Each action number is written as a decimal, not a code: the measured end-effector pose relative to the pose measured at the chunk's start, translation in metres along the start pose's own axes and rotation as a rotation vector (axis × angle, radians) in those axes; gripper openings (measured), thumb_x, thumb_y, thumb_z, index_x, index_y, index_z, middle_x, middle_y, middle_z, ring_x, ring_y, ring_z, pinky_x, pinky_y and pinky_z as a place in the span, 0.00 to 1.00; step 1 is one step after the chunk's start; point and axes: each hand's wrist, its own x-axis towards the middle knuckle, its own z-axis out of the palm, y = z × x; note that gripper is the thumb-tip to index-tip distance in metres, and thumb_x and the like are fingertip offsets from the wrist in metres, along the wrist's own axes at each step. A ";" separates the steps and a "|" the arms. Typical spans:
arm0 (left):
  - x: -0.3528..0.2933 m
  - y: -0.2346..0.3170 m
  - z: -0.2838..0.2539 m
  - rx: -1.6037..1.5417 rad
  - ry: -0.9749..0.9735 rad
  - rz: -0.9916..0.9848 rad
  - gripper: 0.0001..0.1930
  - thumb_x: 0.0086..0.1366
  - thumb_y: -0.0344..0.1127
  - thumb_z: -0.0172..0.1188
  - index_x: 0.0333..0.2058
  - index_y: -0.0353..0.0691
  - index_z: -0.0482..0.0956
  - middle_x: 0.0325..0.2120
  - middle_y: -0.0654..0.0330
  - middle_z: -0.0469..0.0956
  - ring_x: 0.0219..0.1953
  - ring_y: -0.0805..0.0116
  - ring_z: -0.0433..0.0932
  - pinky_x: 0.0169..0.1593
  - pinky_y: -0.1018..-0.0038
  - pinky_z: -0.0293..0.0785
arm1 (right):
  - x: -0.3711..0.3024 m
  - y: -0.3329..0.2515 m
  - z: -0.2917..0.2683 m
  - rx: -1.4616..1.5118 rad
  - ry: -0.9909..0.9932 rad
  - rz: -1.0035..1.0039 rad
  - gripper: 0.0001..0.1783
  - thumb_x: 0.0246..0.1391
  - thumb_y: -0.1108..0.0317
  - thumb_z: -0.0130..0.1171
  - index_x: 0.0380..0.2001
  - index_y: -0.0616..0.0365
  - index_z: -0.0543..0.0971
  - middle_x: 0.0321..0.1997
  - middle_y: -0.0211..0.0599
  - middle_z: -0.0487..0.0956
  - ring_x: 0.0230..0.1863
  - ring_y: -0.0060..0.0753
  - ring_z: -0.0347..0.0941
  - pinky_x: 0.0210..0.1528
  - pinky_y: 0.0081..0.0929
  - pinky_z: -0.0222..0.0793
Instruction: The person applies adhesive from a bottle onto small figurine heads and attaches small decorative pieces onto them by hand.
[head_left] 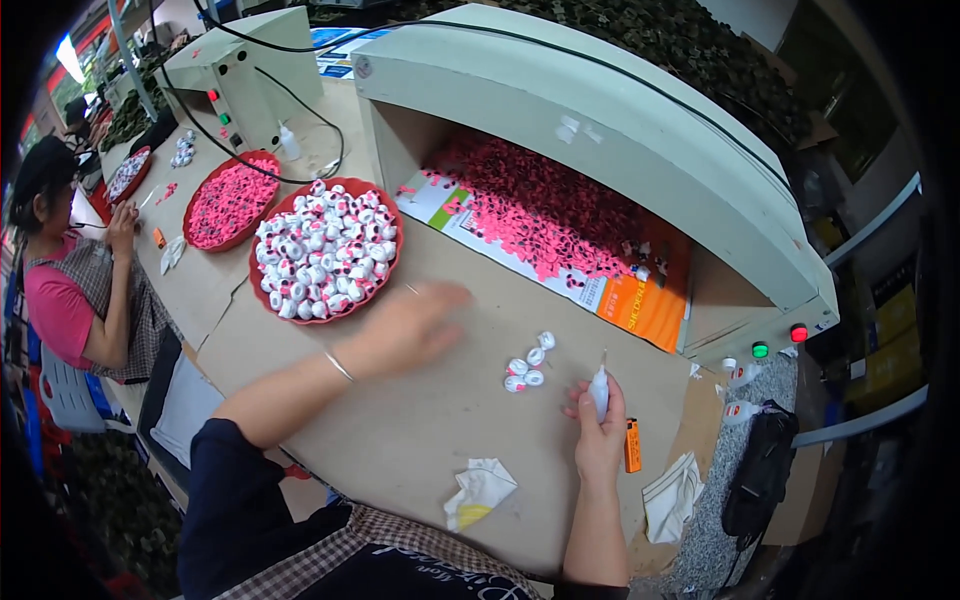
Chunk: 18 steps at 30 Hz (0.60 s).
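Observation:
My left hand [415, 325] is smeared by motion over the table, right of a red scalloped basket [400, 262]; its fingers cannot be made out. That basket is heaped with small white rounded pieces [325, 245] marked with pink and black. In my right hand [600, 425] stands a small white squeeze bottle [600, 392], its thin nozzle pointing up, with my fingers wrapped round it. Several loose white pieces [527, 366] lie on the table between my hands. An orange lighter [632, 446] lies just right of my right hand.
A pale arched housing [600, 95] spans the back, small pink pieces [540, 220] piled beneath it. Another red basket [271, 160] holds pink pieces at left. Cloths [482, 490] lie near the front edge. Farther left, a person [90, 270] works at the same table.

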 end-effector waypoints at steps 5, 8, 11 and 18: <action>0.009 0.028 0.070 -0.173 -0.202 -0.009 0.12 0.53 0.34 0.53 0.38 0.41 0.70 0.35 0.55 0.72 0.37 0.59 0.72 0.37 0.67 0.70 | 0.002 0.009 0.007 0.023 -0.065 0.010 0.20 0.53 0.72 0.46 0.50 0.63 0.60 0.42 0.41 0.70 0.39 0.27 0.70 0.35 0.20 0.70; 0.022 0.038 0.074 -0.141 -0.302 -0.020 0.10 0.53 0.35 0.53 0.35 0.41 0.71 0.30 0.56 0.73 0.36 0.59 0.72 0.36 0.67 0.70 | 0.003 0.018 0.001 0.066 -0.042 -0.009 0.21 0.53 0.72 0.45 0.50 0.63 0.58 0.41 0.41 0.70 0.38 0.27 0.70 0.33 0.20 0.71; 0.015 0.042 0.063 -0.174 -0.193 -0.040 0.11 0.53 0.32 0.53 0.36 0.40 0.71 0.29 0.55 0.70 0.32 0.60 0.73 0.36 0.69 0.71 | 0.001 0.012 0.001 0.136 -0.006 -0.001 0.22 0.53 0.72 0.45 0.51 0.62 0.57 0.40 0.40 0.69 0.38 0.27 0.70 0.30 0.19 0.71; -0.030 0.056 0.045 -1.445 -0.216 -0.608 0.14 0.60 0.32 0.49 0.45 0.41 0.67 0.38 0.62 0.69 0.38 0.75 0.71 0.37 0.79 0.71 | -0.011 -0.017 0.000 0.106 0.069 -0.035 0.11 0.53 0.71 0.44 0.40 0.63 0.65 0.35 0.40 0.71 0.31 0.24 0.71 0.23 0.16 0.70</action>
